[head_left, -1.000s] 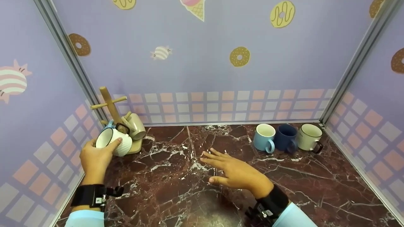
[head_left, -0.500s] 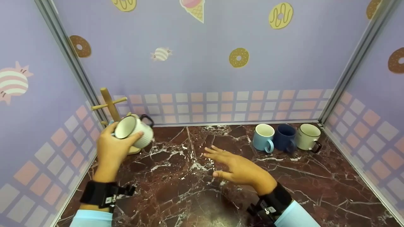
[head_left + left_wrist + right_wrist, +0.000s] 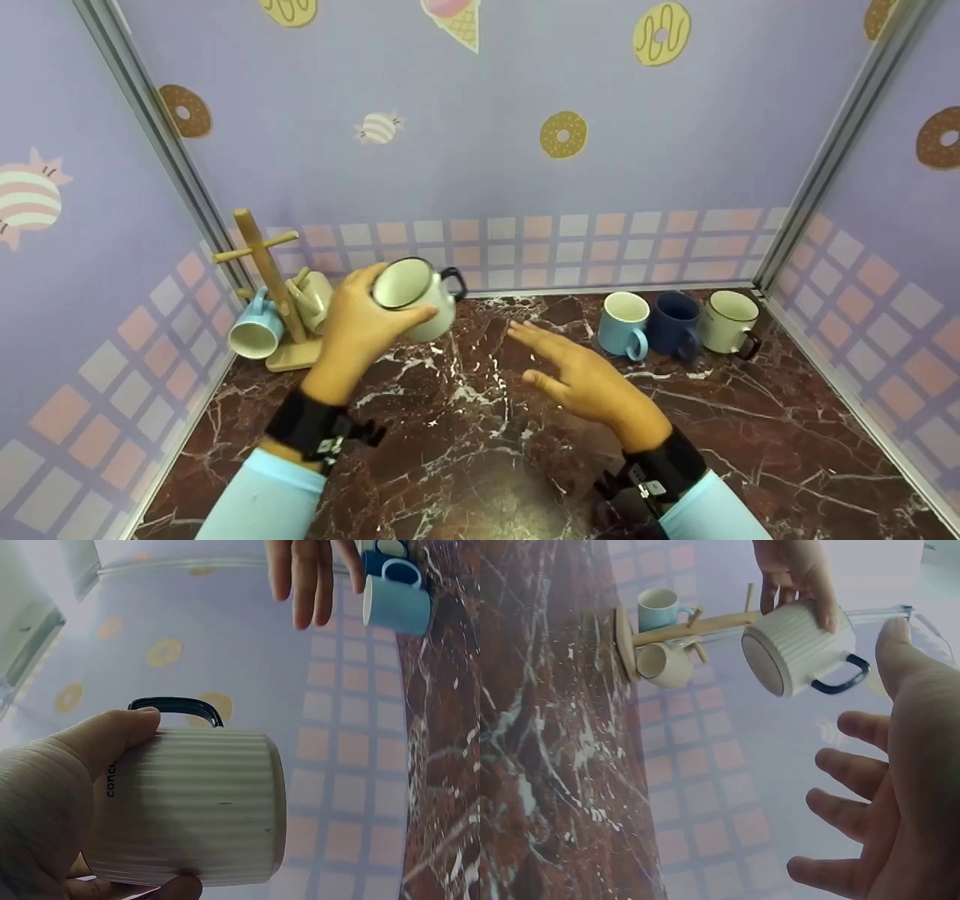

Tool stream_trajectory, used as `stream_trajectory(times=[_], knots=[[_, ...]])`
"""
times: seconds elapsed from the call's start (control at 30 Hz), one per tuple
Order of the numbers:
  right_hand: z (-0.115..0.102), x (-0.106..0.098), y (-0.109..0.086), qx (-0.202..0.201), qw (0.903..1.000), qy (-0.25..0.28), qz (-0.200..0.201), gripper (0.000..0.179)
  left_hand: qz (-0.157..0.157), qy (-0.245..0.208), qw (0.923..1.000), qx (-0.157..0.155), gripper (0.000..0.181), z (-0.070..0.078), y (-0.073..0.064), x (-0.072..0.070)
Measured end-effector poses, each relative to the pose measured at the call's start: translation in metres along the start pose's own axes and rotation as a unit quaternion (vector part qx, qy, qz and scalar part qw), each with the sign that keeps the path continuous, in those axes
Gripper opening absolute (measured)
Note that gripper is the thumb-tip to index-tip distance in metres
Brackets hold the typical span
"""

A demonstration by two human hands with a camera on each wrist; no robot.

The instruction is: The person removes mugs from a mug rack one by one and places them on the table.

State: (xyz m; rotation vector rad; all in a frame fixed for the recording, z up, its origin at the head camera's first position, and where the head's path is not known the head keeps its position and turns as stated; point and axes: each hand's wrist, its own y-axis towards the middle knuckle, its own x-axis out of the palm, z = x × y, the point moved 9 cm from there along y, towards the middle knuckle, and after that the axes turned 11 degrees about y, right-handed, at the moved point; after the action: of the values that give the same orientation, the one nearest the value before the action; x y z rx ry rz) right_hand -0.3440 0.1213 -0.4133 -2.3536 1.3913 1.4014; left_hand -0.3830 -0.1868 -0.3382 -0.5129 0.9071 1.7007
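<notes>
My left hand (image 3: 364,319) grips a white ribbed mug (image 3: 431,311) with a black rim and black handle, held tilted above the counter. In the left wrist view the thumb and fingers wrap the mug's side (image 3: 195,802), and its dark handle (image 3: 180,705) points away from the palm. To the right, my right hand (image 3: 589,382) hovers with fingers spread and nothing in it. The right wrist view shows the mug (image 3: 799,645) apart from these fingers. Behind my left hand stands a wooden mug tree (image 3: 266,274), with a light blue mug (image 3: 256,330) and a cream mug (image 3: 319,296) hanging on it.
At the right stand a light blue mug (image 3: 624,326), a navy mug (image 3: 673,326) and a white mug with a dark handle (image 3: 727,322), side by side. Patterned wall panels (image 3: 480,172) enclose the dark red marble counter (image 3: 450,457) at the back and sides.
My left hand has carried the white ribbed mug away from the mug tree, to the right, uncovering the hanging light blue mug. My right hand has shifted slightly right.
</notes>
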Motion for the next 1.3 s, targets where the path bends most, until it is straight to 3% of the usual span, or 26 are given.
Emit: stream_trajectory(times=[0.2,0.47,0.67,0.87,1.07,1.3], knots=[[0.005,-0.018,0.0,0.012,0.9973,0.005,0.072,0.066,-0.016,0.02,0.999,0.037,0.115,0.026,-0.002,0.023],[0.012,-0.029,0.006,0.032,0.9901,0.064,0.12,0.053,-0.041,0.035,0.9959,0.073,0.11,0.04,-0.017,0.051],[0.016,-0.023,0.012,0.046,0.9853,0.11,0.122,0.049,-0.058,0.032,0.9932,0.096,0.108,0.042,-0.029,0.071],[0.018,-0.019,0.012,0.054,0.9849,0.111,0.121,0.048,-0.067,0.038,0.9881,0.133,0.108,0.05,-0.038,0.084],[0.023,-0.016,0.01,0.081,0.9769,0.151,0.127,0.027,-0.086,0.039,0.9828,0.159,0.107,0.06,-0.046,0.093],[0.027,-0.004,0.009,0.103,0.9706,0.201,0.082,0.04,-0.102,0.046,0.98,0.165,0.106,0.06,-0.052,0.1]])
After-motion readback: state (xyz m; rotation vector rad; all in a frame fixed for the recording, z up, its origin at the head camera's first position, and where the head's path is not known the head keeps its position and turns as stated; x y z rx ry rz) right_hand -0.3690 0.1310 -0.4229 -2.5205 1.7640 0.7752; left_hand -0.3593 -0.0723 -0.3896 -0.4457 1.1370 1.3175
